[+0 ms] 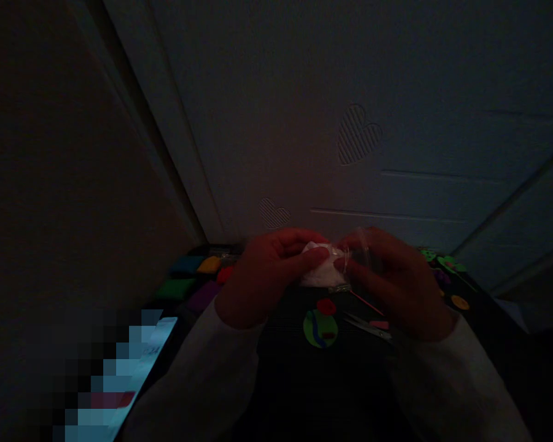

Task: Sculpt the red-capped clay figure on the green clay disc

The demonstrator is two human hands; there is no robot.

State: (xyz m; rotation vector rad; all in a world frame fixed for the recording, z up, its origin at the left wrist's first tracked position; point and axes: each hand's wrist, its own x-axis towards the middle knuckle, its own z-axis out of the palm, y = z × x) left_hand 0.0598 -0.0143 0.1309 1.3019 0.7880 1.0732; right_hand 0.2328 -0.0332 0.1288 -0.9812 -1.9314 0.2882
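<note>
Between my hands is a clear plastic bag with a soft white lump in it, perhaps modelling clay [322,273]. My left hand [270,270] grips the lump side, thumb across the front. At the bag's gathered, see-through end, my right hand [391,276] pinches the plastic with thumb and fingers. Just below lies a flat green disc [313,331] bearing a blue wavy strip and a small dark red block. A red piece [325,306] touches its upper edge. Scissors [368,325] rest to the right of the disc, and a thin pink stick [366,302] lies above them.
Colored packs, among them a green one [177,288] and a yellow one [209,264], lie at the left. Green shapes [449,264] and a yellow disc [460,302] are on the right. Behind stands a panel with embossed hearts [357,135]. A lit screen [152,356] glows lower left.
</note>
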